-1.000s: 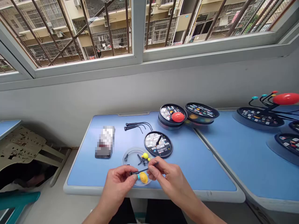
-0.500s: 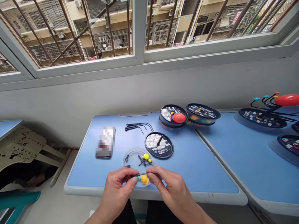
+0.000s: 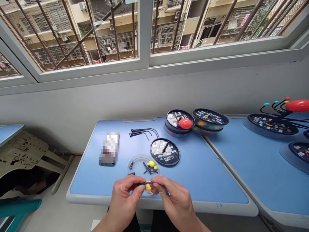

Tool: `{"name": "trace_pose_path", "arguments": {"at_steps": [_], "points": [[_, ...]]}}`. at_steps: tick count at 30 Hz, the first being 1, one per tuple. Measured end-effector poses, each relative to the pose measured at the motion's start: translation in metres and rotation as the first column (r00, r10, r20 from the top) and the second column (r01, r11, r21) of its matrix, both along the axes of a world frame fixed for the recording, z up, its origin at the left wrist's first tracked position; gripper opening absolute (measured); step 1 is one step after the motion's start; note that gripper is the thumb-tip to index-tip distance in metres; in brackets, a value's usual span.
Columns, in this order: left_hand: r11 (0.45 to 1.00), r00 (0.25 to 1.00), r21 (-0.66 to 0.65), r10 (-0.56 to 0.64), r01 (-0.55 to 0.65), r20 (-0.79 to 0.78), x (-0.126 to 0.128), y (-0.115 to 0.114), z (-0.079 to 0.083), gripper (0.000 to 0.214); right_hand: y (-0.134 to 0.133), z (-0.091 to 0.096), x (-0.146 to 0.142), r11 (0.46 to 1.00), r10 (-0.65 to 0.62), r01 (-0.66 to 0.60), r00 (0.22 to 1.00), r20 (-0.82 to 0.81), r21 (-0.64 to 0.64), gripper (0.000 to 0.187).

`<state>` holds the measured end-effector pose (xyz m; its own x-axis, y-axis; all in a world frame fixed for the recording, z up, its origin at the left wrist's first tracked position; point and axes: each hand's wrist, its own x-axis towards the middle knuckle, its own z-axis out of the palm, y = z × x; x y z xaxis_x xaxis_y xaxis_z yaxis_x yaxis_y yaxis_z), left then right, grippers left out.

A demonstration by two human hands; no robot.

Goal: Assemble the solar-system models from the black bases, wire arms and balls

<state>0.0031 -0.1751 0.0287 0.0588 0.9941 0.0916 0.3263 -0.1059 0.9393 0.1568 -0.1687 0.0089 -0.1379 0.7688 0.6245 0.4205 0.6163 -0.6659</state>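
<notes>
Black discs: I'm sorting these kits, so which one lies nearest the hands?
The black disc with the peg, behind the clear dish; the red-topped disc and the disc beside it sit farther back, the rest on the next desk.

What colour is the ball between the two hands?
Yellow. Head view: the ball shows below the black rod pinched by left hand and right hand.

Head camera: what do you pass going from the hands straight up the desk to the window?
Left hand and right hand, fingers pinching a rod → black disc → bent rods → window.
</notes>
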Motion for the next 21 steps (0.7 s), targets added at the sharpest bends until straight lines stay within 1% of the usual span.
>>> {"name": "trace_pose_path", "arguments": {"at_steps": [1,5,6,9,15,18,21], "points": [[1.000,1.000,-0.022,-0.006,0.006,-0.001,0.000,0.001,0.001,0.014,0.001,-0.001,0.001,1.000,-0.016,0.016,1.000,-0.011,-0.011,0.015],[0.990,1.000,-0.141,-0.019,0.022,0.020,-0.002,0.004,0.006,0.038,0.005,-0.003,0.004,0.997,-0.081,0.081,0.996,-0.034,-0.003,0.011],[0.987,1.000,-0.159,-0.017,0.021,0.023,-0.003,0.005,0.006,0.038,0.005,-0.004,0.005,0.996,-0.087,0.088,0.996,-0.035,0.003,0.011],[0.984,0.999,-0.174,-0.019,0.023,0.026,-0.005,0.004,0.005,0.026,0.004,-0.005,0.006,0.996,-0.086,0.087,0.996,-0.036,0.019,0.012],[0.975,0.992,-0.193,-0.099,0.111,0.074,-0.001,0.003,0.005,0.020,0.001,-0.003,0.004,0.997,-0.077,0.077,0.995,-0.058,-0.008,0.015],[0.968,0.992,-0.216,-0.119,0.127,0.050,0.001,0.007,0.012,0.017,0.005,0.000,0.004,0.998,-0.067,0.066,0.995,-0.070,-0.005,0.017],[0.952,0.981,-0.239,-0.192,0.190,0.011,-0.003,0.021,0.023,0.017,0.013,0.004,0.007,0.998,-0.058,0.058,0.994,-0.091,-0.003,0.016]]}}
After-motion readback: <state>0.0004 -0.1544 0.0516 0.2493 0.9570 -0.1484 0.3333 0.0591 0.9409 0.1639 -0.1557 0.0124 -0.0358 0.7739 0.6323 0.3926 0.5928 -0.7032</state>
